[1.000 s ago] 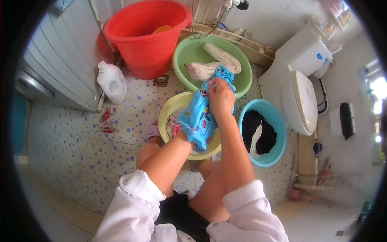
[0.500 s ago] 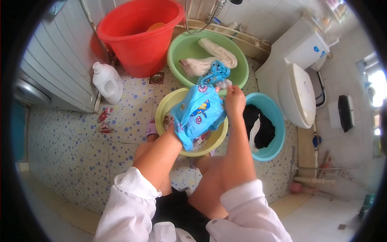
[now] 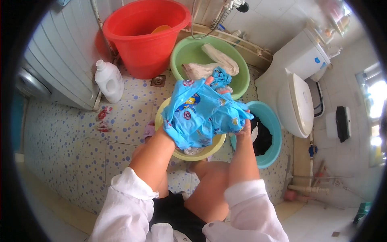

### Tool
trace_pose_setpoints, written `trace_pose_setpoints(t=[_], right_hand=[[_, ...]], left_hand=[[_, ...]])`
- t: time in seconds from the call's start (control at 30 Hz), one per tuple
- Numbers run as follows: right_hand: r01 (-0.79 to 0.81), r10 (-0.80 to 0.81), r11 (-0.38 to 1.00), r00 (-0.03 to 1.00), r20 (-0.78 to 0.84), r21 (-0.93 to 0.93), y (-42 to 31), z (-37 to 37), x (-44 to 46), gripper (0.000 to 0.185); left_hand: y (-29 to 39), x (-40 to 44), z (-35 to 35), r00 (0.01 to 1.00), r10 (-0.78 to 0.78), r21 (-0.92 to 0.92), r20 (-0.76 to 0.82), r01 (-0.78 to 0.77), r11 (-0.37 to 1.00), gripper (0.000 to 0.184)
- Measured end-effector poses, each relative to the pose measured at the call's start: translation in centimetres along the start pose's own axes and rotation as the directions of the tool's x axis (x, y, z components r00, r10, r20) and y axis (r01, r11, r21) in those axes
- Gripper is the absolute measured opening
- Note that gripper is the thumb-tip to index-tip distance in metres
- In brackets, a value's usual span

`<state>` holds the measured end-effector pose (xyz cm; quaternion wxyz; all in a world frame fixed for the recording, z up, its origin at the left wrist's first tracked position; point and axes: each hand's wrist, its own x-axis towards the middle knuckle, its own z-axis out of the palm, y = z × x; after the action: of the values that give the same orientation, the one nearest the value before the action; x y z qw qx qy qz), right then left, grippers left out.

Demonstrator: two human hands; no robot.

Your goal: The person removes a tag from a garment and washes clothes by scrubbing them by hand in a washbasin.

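A light-blue garment (image 3: 197,117) with cartoon figures and round shield prints is stretched between my hands, above the pale-yellow basin (image 3: 159,108). My left forearm runs into the cloth from below. The cloth covers most of my left hand (image 3: 209,80); only fingertips poke out at its far edge, holding it. My right hand (image 3: 243,128) is closed on the garment's right end, above the left rim of the turquoise basin (image 3: 278,139). Other laundry, partly hidden, lies in the yellow basin. Whether the garment is a top or shorts I cannot tell.
Beyond, a green basin (image 3: 177,60) holds cream cloth (image 3: 219,58) and a bunched blue piece (image 3: 221,77). A red tub (image 3: 145,52) and white jug (image 3: 109,82) stand left. The turquoise basin holds black clothes (image 3: 263,139). A toilet (image 3: 300,103) is at right.
My right hand has moved down and right, drawing the garment's end with it. The cloth is now spread wider. My view has shifted slightly.
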<state>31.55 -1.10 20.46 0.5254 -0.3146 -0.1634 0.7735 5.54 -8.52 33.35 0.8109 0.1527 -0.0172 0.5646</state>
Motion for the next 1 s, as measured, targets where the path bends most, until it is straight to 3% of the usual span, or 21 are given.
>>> trace_pose_setpoints(t=[0.03,0.1,0.13,0.17,0.23,0.3,0.37,0.47,0.5,0.57,0.6,0.67,0.7,0.73,0.77,0.8,0.83,0.87,0.9,0.97,1.0], right_hand=[[0.025,-0.028,0.999,0.998,0.055,0.045,-0.6,-0.4,-0.3,0.047],[0.114,-0.114,0.991,0.993,0.003,-0.063,-2.1,1.4,-1.6,0.037],[0.145,-0.155,0.983,0.985,-0.081,-0.115,-2.8,1.3,-1.6,0.031],[0.172,-0.199,0.970,0.966,-0.162,-0.171,-3.5,1.4,-1.5,0.027],[0.266,-0.311,0.930,0.938,-0.156,-0.254,-4.7,1.4,-1.1,0.018],[0.126,-0.402,0.723,0.876,-0.265,-0.680,-6.4,3.0,-2.1,0.015],[0.184,-0.427,0.730,0.875,-0.229,-0.659,-7.0,5.0,-3.4,0.013],[0.390,-0.717,0.205,0.684,0.133,-0.898,-7.5,5.5,-3.8,0.012],[0.390,-0.716,0.205,0.685,0.134,-0.898,-7.4,7.1,-4.8,0.012],[0.101,-0.729,-0.129,0.665,0.163,-0.987,-7.0,10.6,-7.0,0.015],[0.108,-0.728,-0.128,0.665,0.167,-0.986,-6.5,11.9,-7.3,0.015],[0.345,-0.638,0.256,0.762,0.110,-0.903,-4.9,14.5,-7.8,0.015],[0.357,-0.580,0.359,0.809,0.093,-0.862,-3.4,17.3,-8.6,0.015],[0.339,-0.461,0.491,0.883,0.091,-0.803,-1.6,20.3,-9.5,0.015],[0.341,-0.282,0.584,0.936,0.211,-0.736,0.0,21.7,-9.7,0.016],[0.299,-0.126,0.622,0.950,0.285,-0.724,1.6,23.2,-9.5,0.017],[0.472,-0.226,0.482,0.881,0.415,-0.738,3.7,23.7,-8.6,0.014],[0.623,-0.301,0.318,0.781,0.547,-0.715,5.2,23.4,-7.4,0.012],[0.623,-0.302,0.319,0.781,0.547,-0.714,5.7,22.7,-6.3,0.012],[0.701,-0.121,-0.391,0.603,0.788,-0.596,6.6,21.0,-3.8,0.009],[0.584,-0.199,-0.406,0.694,0.692,-0.703,6.2,20.5,-2.3,0.011]], left_hand=[[0.6,0.1,-0.9,1.000,-0.001,0.003,-0.001,0.001,1.000,0.043],[1.9,0.4,-3.7,0.969,0.149,0.163,-0.198,-0.118,0.980,0.042],[1.6,0.2,-4.6,0.958,0.269,0.398,-0.095,-0.211,0.893,0.042],[1.8,0.1,-5.1,0.958,0.269,0.397,-0.098,-0.210,0.894,0.042],[2.2,0.2,-5.9,0.962,0.167,0.050,-0.218,-0.159,0.986,0.038],[2.4,0.2,-4.9,0.954,0.143,0.068,-0.265,-0.129,0.989,0.036],[2.7,0.4,-4.6,0.942,0.124,0.086,-0.313,-0.102,0.991,0.033],[2.9,1.1,-5.8,0.926,0.073,0.028,-0.371,-0.067,0.997,0.030],[2.6,1.4,-6.7,0.910,0.128,0.129,-0.395,-0.083,0.988,0.030],[2.2,1.7,-7.8,0.892,0.186,0.231,-0.411,-0.096,0.968,0.030],[2.0,1.9,-7.7,0.868,0.254,0.255,-0.427,-0.154,0.955,0.032],[1.3,2.6,-7.7,0.837,0.322,0.280,-0.442,-0.212,0.936,0.033],[0.8,2.9,-7.9,0.854,0.297,0.233,-0.427,-0.214,0.949,0.038],[0.1,3.2,-7.9,0.869,0.273,0.185,-0.412,-0.213,0.959,0.043],[-0.9,3.3,-7.5,0.868,0.274,0.185,-0.413,-0.215,0.959,0.043],[-2.2,3.1,-7.0,0.920,0.264,0.191,-0.291,-0.214,0.958,0.049],[-3.3,3.0,-6.7,0.955,0.246,0.198,-0.163,-0.213,0.957,0.055],[-4.0,2.9,-6.2,0.956,0.245,0.200,-0.163,-0.211,0.957,0.055],[-4.5,2.8,-5.2,0.960,0.217,0.043,-0.174,-0.213,0.976,0.050],[-4.9,2.7,-3.6,0.970,0.156,-0.271,-0.186,-0.203,0.941,0.040],[-4.8,2.8,-2.9,0.932,0.235,-0.031,-0.277,-0.253,0.967,0.041]])
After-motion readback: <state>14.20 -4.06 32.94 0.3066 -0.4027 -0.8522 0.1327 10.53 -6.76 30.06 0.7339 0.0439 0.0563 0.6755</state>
